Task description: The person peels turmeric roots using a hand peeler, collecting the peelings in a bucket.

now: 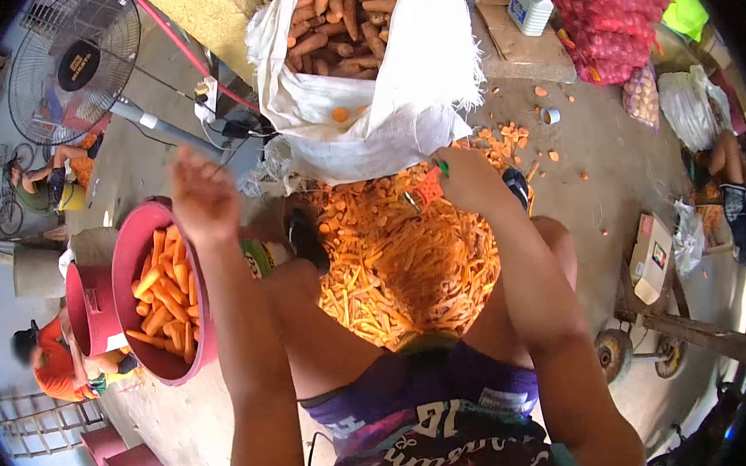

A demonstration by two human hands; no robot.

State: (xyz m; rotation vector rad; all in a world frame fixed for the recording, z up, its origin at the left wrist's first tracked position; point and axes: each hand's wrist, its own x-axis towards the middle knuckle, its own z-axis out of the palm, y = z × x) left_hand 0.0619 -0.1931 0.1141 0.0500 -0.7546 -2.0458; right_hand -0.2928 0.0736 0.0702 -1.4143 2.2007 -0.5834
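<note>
My left hand (pixel 203 194) is raised beside the pink tub, blurred by motion, with fingers loosely apart and nothing visible in them. Peeled carrots (pixel 164 300) fill much of that pink tub (pixel 121 261). My right hand (pixel 472 180) is closed on what looks like a peeler (pixel 429 188), with an orange-red body, a bit of green and a metal blade. Under it, between my legs, lies a heap of carrot peelings (pixel 358 269). Ahead stands a white sack (pixel 414 81), its mouth folded open, holding unpeeled carrots (pixel 348 25).
A standing fan (pixel 80 68) is at the left, with cables and a power outlet (pixel 206 93) near the sack. Red mesh sacks (pixel 610 13) and a white jug (pixel 530 7) are at the back right. A wheeled cart (pixel 661 324) stands right. Another person (pixel 54 359) sits at the left.
</note>
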